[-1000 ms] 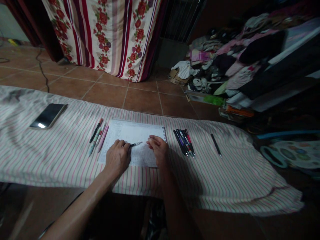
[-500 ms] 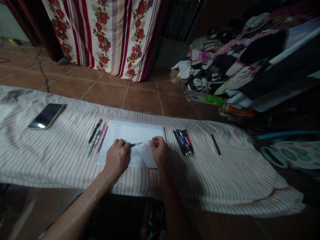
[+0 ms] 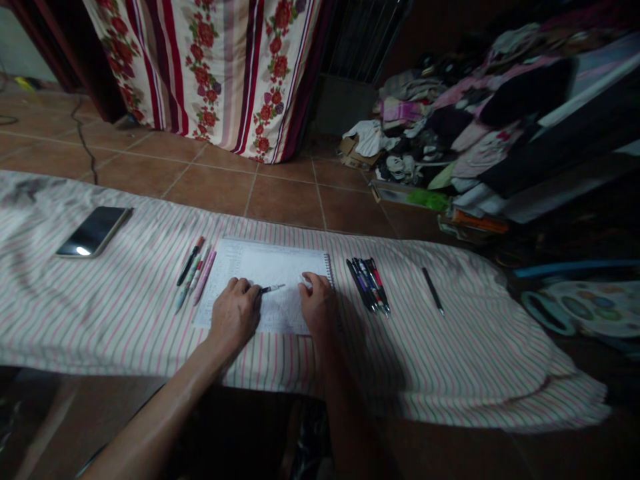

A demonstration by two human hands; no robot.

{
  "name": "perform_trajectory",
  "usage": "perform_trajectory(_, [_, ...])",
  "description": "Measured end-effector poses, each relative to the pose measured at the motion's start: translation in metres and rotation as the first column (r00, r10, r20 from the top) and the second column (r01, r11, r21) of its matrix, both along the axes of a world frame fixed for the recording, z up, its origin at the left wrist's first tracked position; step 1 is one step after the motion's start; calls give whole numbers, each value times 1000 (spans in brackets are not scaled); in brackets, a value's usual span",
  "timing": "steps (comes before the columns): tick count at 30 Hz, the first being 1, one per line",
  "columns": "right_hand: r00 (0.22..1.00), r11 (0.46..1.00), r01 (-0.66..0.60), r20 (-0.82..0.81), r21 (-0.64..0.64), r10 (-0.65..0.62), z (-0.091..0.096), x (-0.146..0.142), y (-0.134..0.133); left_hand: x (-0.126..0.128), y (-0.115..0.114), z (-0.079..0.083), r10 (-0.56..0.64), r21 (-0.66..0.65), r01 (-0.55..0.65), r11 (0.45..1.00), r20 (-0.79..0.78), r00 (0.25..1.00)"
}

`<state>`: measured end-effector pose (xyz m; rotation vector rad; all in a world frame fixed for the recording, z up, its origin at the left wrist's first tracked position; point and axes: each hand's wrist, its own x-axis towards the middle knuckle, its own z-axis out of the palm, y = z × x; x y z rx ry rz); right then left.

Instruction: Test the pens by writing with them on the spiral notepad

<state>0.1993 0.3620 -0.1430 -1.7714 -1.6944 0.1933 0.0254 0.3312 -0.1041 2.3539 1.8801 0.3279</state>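
Striped cloth [image 3: 125,320]: under both hands.
Notebook [image 3: 265,265]: open, beneath hands, spiral edge on R.
Phone [image 3: 93,231]: far L of left hand [image 3: 234,315].
Left pen cluster [image 3: 195,273]: just L of left hand.
Right pen cluster [image 3: 368,283]: just R of right hand [image 3: 318,305].
Lone black pen [image 3: 432,291]: further R.
Writing pen [image 3: 271,289]: gripped in closed left hand, tip on page.
Right hand: curled, resting on page. We can't tell if it holds anything.
Our judgement: pin sheet firmly w/ R, use light strokes.

A spiral notebook [image 3: 270,267] lies midway on the cloth [image 3: 450,360] — left pens [image 3: 195,272], right pens [image 3: 369,283] flank it (phone [image 3: 93,231] far left, lone pen [image 3: 432,291] far right).
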Motion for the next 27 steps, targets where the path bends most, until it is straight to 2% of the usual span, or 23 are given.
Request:
perform_trajectory(8, [1000, 1000, -9, -4, -20, 8, 0, 0, -1, -1, 0, 1, -14, 5, 14, 1000, -29, 999])
perform_trajectory(12, [1000, 1000, -15, -20, 17, 15, 3, 1, -2, -1, -1, 2, -19, 5, 19, 1000, -31, 999])
perform_trajectory(21, [961, 958, -270, 79, 99, 263, 11, -7, -3, -4, 0, 2, -29, 24, 30, 999, -21, 999])
perform_trajectory(27, [944, 939, -327, 87, 106, 319, 7, -11, -3, -7, 0, 2, -43, 33, 44, 998, -20, 999])
